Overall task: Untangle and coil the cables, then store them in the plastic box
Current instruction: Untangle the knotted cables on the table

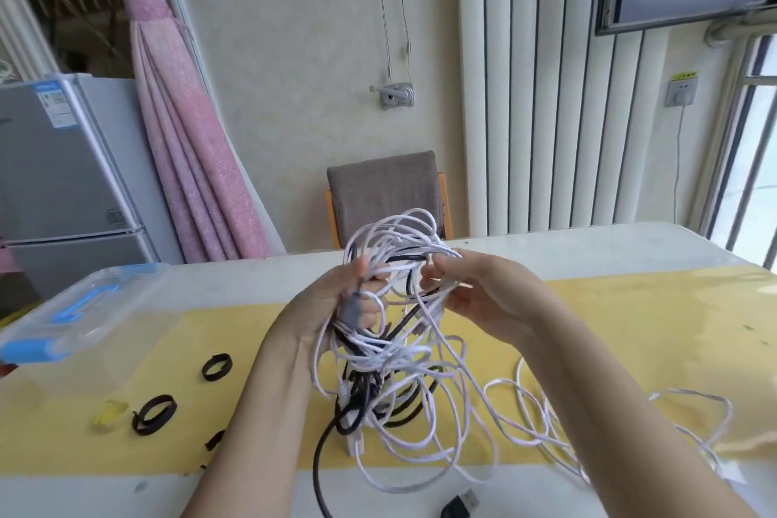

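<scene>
At the far left of the surface [630, 320] sits the clear plastic box with blue latches [84, 307], lid on and nothing in it yet by the look of it. Two black loop straps [216, 367] lie near it on the yellow mat.

The left hand [336, 299] has its fingers curled round a bunch of strands at the top of the tangled bundle of white and black cables [391, 353], held up above the mat. Just right of it, the right hand [475, 294] pinches a white strand at its fingertips, the other fingers loosely spread.

The bundle's long axis runs roughly upright: loops arch above the hands, and the mass hangs down to rest on the surface. A black tail runs toward the near edge, and loose white strands [546, 412] trail off right.

The step is probably best done by keeping the left grip slack, following one free end back through the loops, and not pulling hard, which would tighten the knots.
</scene>
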